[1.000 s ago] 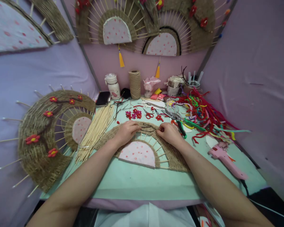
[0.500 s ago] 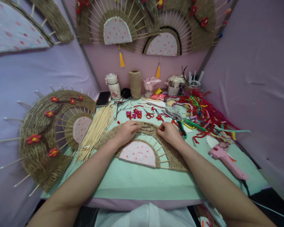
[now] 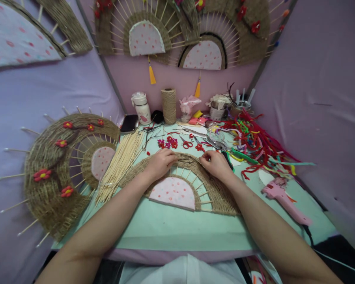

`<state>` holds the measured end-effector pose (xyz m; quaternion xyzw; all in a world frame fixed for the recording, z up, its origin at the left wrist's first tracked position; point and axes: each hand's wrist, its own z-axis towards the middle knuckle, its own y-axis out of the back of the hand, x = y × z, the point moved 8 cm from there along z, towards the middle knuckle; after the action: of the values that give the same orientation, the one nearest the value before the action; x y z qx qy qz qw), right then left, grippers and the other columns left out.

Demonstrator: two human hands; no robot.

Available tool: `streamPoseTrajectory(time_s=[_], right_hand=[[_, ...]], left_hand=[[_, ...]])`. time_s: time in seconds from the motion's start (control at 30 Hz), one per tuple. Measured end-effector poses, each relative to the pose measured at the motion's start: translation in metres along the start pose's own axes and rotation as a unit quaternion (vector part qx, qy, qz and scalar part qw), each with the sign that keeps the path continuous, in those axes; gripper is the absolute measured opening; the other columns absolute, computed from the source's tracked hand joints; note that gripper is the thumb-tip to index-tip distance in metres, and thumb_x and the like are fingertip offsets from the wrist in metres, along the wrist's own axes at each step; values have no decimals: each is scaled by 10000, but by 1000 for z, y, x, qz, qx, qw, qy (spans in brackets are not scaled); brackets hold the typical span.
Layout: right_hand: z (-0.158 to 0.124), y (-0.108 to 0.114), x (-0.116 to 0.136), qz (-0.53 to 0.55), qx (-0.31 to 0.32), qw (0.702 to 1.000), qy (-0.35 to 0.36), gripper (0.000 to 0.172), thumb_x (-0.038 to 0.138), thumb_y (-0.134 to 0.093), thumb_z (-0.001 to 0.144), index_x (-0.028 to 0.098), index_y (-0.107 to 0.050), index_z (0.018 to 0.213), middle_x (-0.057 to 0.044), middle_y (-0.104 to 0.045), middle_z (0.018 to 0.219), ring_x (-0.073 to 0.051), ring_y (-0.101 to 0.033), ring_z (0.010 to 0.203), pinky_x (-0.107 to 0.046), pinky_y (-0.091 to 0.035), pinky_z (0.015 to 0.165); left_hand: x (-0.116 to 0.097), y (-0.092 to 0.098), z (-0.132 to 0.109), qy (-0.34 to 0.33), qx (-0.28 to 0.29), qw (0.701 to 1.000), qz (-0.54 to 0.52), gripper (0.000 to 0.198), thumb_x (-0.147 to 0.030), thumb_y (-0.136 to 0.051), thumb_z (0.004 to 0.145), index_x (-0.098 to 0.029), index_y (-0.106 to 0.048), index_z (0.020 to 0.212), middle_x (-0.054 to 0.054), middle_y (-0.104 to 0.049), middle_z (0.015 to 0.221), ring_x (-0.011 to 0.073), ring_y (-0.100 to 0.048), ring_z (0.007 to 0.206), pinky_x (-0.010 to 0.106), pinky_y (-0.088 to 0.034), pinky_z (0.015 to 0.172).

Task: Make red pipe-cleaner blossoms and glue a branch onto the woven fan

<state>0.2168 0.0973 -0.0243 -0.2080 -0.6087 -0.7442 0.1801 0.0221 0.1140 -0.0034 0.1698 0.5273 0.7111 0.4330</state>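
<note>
Between the bent fingers of the left hand [image 3: 162,162] and the right hand [image 3: 215,162], whose grip cannot be told, a thin dark twig-like strip [image 3: 189,160] is apparently being positioned on the brown, arched woven-twine fan [image 3: 223,195] beneath them, and careful alignment seems required next.

Your right hand [image 3: 215,162] has slid a little to the right and farther out over the woven fan [image 3: 225,193], now covering more of the green-and-black handle [image 3: 229,160] beyond it. Your left hand [image 3: 161,162] has also edged slightly right and far, with a marginally wider gap between both hands.
</note>
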Motion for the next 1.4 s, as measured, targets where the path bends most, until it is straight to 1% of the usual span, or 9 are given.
streamPoseTrajectory(time_s=[0.1, 0.23, 0.47, 0.63, 0.8, 0.93, 1.13, 1.3, 1.4], right_hand=[[1, -1, 0, 4, 12, 1000, 0, 167, 289, -549, 802, 196, -644, 701, -55, -715, 764, -185, -620, 717, -271, -393, 660], [1, 0, -1, 9, 12, 1000, -2, 170, 287, -551, 799, 193, -651, 700, -59, -715, 761, -185, -615, 708, -271, -390, 660], [1, 1, -3, 14, 18, 1000, -4, 183, 288, -541, 799, 190, -665, 708, -58, -716, 765, -186, -619, 716, -272, -388, 667], [1, 1, -4, 18, 22, 1000, -9, 181, 284, -546, 801, 187, -681, 730, -58, -718, 763, -181, -620, 707, -266, -389, 664], [1, 1, -4, 15, 27, 999, -8, 182, 275, -547, 806, 182, -683, 729, -57, -726, 777, -173, -622, 712, -257, -384, 664], [1, 4, -4, 13, 26, 1000, -12, 182, 275, -546, 809, 179, -687, 744, -51, -724, 770, -165, -617, 701, -250, -379, 650], [1, 7, -2, 10, 25, 1000, -15, 179, 261, -552, 814, 179, -691, 737, -53, -723, 767, -170, -619, 710, -252, -382, 650], [1, 8, -2, 11, 24, 1000, -9, 178, 249, -552, 818, 179, -698, 744, -54, -728, 772, -170, -621, 706, -252, -385, 646], [2, 7, -4, 13, 17, 1000, -2, 177, 243, -551, 816, 180, -698, 739, -55, -727, 761, -168, -618, 695, -251, -382, 636]], left_hand=[[-2, -4, 4, -3, 11, 1000, 11, 250, -217, -487, 941, -202, -734, 970, 82, -652, 931, 201, -546, 903, 346, -450, 798], [-1, -10, 7, 1, 19, 1000, 17, 265, -296, -493, 950, -206, -741, 933, 71, -619, 881, 195, -521, 859, 328, -429, 759], [2, -15, 7, -3, 27, 1000, 15, 254, -303, -500, 950, -222, -740, 967, 54, -627, 873, 189, -524, 854, 318, -414, 764], [-3, -13, 7, -25, 19, 999, 14, 252, -278, -498, 950, -225, -744, 961, 60, -648, 896, 187, -538, 860, 332, -420, 792], [-8, -16, 12, -46, 51, 997, 42, 283, -268, -464, 967, -215, -740, 939, 58, -665, 920, 188, -541, 890, 330, -410, 789], [-11, -20, 20, -62, 84, 992, 76, 290, -293, -456, 973, -214, -735, 976, 55, -664, 922, 196, -536, 899, 331, -404, 781], [-16, -23, 24, -43, 101, 992, 66, 279, -300, -481, 960, -209, -744, 934, 68, -660, 909, 203, -537, 891, 336, -412, 796], [-13, -23, 22, -26, 111, 992, 49, 244, -297, -533, 935, -190, -718, 1052, 75, -673, 962, 216, -556, 936, 342, -424, 834], [-9, -18, 21, -22, 111, 992, 49, 262, -312, -537, 932, -202, -695, 1110, 73, -679, 997, 225, -564, 957, 357, -427, 847]])
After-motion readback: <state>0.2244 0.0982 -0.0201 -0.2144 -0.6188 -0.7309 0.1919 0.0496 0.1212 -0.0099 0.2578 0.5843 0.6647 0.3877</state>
